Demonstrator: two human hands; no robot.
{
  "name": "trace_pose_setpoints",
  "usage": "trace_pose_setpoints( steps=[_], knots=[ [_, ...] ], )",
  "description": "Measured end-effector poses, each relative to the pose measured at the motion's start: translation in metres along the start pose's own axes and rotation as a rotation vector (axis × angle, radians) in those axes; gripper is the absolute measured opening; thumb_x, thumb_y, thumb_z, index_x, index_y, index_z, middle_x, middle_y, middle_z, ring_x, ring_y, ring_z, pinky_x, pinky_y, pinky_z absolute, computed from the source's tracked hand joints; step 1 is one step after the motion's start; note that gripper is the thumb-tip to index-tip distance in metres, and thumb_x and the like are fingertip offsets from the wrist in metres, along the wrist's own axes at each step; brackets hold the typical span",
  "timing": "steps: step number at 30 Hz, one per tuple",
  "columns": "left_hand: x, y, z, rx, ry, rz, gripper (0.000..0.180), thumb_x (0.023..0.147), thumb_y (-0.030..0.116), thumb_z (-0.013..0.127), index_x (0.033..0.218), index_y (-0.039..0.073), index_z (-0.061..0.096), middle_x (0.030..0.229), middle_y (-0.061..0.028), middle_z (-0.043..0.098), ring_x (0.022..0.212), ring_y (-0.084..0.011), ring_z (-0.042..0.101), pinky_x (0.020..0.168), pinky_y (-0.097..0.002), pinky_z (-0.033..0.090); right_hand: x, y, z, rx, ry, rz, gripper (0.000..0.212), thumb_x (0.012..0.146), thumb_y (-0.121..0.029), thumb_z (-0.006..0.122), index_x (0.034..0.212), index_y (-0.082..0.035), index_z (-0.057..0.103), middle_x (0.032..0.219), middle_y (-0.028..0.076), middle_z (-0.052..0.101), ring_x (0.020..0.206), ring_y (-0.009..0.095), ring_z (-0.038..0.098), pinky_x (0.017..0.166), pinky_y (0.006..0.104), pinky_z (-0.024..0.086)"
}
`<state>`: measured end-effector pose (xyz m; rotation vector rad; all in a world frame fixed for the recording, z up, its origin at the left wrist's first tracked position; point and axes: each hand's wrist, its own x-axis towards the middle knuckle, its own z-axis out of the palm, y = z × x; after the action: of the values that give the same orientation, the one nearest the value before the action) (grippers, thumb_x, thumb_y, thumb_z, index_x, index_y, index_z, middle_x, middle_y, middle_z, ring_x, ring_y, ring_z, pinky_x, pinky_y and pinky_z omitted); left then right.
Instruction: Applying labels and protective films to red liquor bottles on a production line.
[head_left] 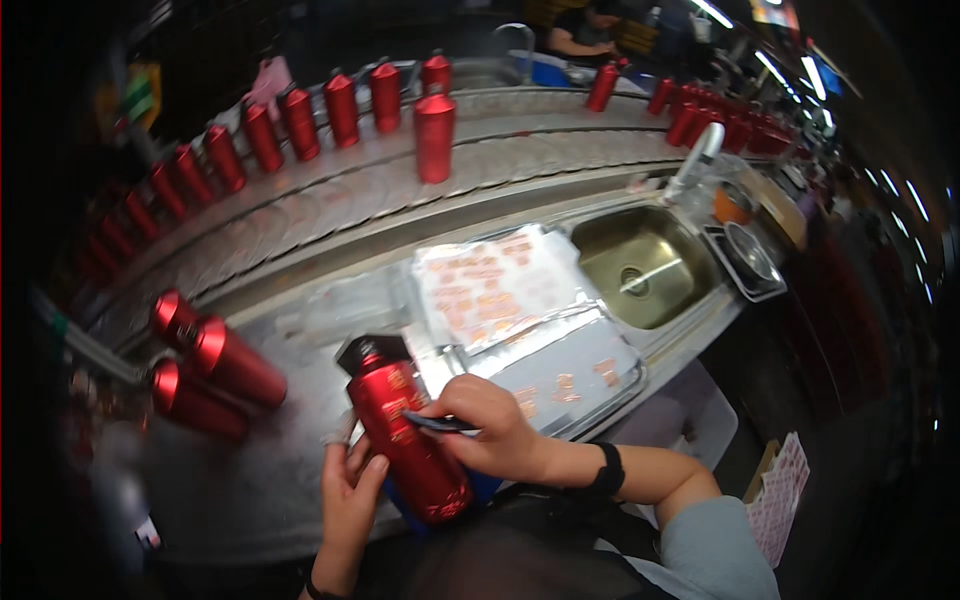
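Note:
A shiny red metal bottle [398, 432] with a black cap and gold markings lies tilted at the counter's front, its capped end pointing away from me. My left hand [350, 492] grips its left side, fingers partly hidden behind it and thumb on the near side. My right hand [490, 425] is closed round a thin, dark, flat tool [436, 422], whose tip touches the bottle's face beside the gold markings. Something blue [486, 488] lies under the bottle. Behind its cap is a dark block-like thing [350, 354], mostly covered.
Several red bottles [240, 365] stand at left. White transfer sheets [490, 290] with copper-coloured prints lie beyond, next to a tray [580, 375] with more prints. A sink [640, 265] is at right. Along the back, a conveyor [520, 155] carries rows of red bottles; a person [580, 35] sits behind.

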<state>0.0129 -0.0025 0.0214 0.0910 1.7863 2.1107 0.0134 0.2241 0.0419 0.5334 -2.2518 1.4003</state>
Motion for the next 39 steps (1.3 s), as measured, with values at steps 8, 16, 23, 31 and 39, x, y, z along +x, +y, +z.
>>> trace_pose_setpoints(
  steps=[8,16,23,31,39],
  knots=[
    [-0.010,0.000,0.000,-0.060,0.016,-0.004,0.068,0.094,-0.002,0.056,0.154,0.000,0.023,0.143,-0.0202,0.049,0.132,-0.0216,0.048,0.109,-0.0334,0.039,0.009,-0.026,0.004,-0.014,-0.022,0.180,0.017,0.075,-0.001,0.077,0.088,-0.003,0.066,0.076,0.011,0.061,0.070,0.030,0.060,0.064,0.0378,0.047],
    [-0.004,0.007,-0.001,0.057,0.006,0.003,0.060,0.104,0.027,0.041,0.154,-0.002,0.023,0.146,-0.0162,0.045,0.135,-0.0218,0.046,0.111,-0.0344,0.035,0.007,-0.022,0.034,-0.133,-0.261,-0.397,0.034,0.065,-0.005,0.074,0.099,-0.009,0.071,0.087,0.005,0.062,0.084,0.025,0.062,0.073,0.0368,0.048],
    [-0.001,0.005,-0.002,0.144,0.021,0.043,0.055,0.106,0.030,0.036,0.151,-0.001,0.029,0.136,-0.0152,0.054,0.125,-0.0199,0.053,0.108,-0.0348,0.038,0.025,-0.018,0.024,-0.267,-0.125,-0.332,0.034,0.063,-0.004,0.073,0.096,-0.008,0.069,0.088,0.006,0.061,0.082,0.027,0.060,0.072,0.0383,0.047],
    [0.012,0.001,0.004,0.109,-0.019,-0.006,0.054,0.105,0.026,0.048,0.150,0.001,0.031,0.132,-0.0144,0.058,0.120,-0.0151,0.054,0.103,-0.0303,0.042,0.001,-0.013,0.012,-0.178,-0.142,-0.201,0.038,0.058,-0.002,0.071,0.096,-0.006,0.067,0.084,0.008,0.061,0.081,0.030,0.061,0.070,0.0402,0.047],
    [0.014,-0.008,-0.004,-0.016,-0.075,-0.055,0.058,0.103,0.023,0.054,0.150,0.001,0.028,0.124,-0.0120,0.064,0.115,-0.0137,0.059,0.099,-0.0289,0.045,0.003,-0.005,0.022,0.408,0.108,0.603,0.023,0.085,-0.007,0.075,0.099,-0.002,0.057,0.081,0.003,0.063,0.074,0.006,0.059,0.061,0.0236,0.047]
  ],
)
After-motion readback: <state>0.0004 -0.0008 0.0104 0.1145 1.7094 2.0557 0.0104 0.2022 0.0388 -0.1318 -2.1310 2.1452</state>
